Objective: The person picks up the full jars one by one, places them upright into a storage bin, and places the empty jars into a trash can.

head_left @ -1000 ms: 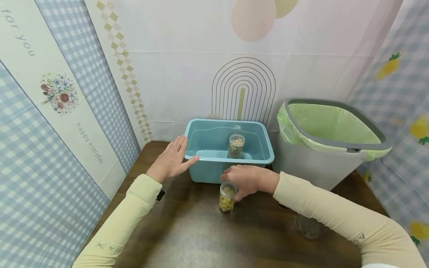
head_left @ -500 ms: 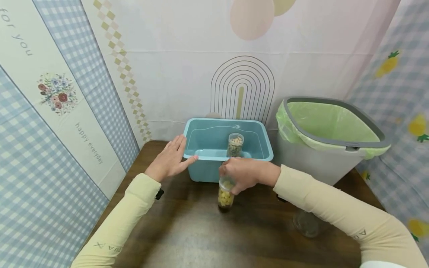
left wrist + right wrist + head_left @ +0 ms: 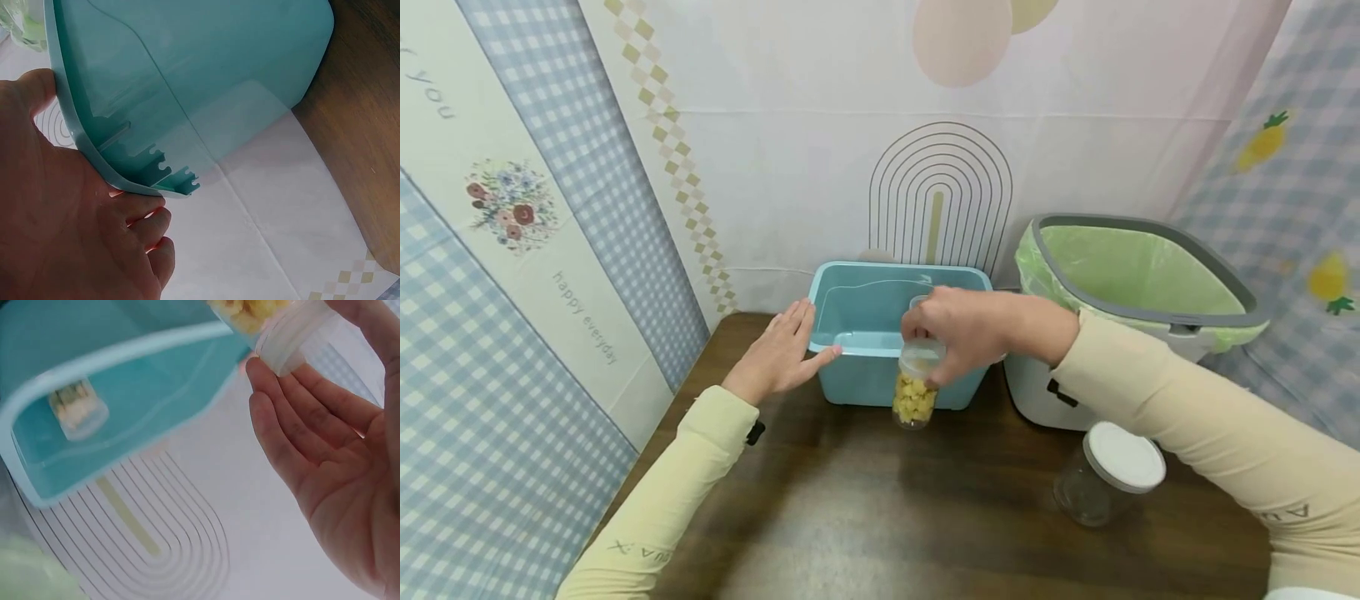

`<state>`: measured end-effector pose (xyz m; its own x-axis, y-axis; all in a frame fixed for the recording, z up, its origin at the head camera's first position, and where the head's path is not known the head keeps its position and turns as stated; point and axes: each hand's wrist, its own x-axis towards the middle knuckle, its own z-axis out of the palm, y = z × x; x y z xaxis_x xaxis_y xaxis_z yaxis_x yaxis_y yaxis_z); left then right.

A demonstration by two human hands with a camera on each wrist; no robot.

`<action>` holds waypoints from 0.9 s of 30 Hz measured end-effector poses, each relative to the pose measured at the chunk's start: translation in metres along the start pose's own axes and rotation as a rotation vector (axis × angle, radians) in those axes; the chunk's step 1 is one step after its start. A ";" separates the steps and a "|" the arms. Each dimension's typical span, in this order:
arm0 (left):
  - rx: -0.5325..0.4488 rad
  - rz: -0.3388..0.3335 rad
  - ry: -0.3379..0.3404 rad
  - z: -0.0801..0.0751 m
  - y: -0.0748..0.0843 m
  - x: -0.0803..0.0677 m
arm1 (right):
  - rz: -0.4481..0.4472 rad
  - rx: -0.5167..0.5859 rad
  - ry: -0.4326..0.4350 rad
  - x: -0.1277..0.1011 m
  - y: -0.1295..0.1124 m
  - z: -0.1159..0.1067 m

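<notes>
We see the yellow jar (image 3: 914,398) higher than half a second ago – lifted off the table (image 3: 850,517), in front of the tub (image 3: 861,380), its base below the rim (image 3: 874,353). The right hand (image 3: 966,327) pinches it near the top, so we judge the lift is under way, not finished. The left hand (image 3: 778,348) lies spread; its wrist view shows it touching the rim. The right wrist view shows the second jar (image 3: 75,412) inside the tub – mostly hidden from the head view.
</notes>
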<state>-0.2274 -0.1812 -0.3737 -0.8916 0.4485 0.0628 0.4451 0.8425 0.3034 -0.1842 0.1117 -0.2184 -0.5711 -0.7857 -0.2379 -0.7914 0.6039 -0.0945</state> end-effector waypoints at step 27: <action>0.011 0.002 -0.001 0.002 -0.003 -0.003 | 0.210 0.005 0.088 0.018 0.025 -0.075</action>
<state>-0.2257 -0.1847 -0.3766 -0.8908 0.4502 0.0625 0.4476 0.8449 0.2929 -0.2308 0.1022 -0.1528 -0.7402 -0.6512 -0.1674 -0.6521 0.7559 -0.0571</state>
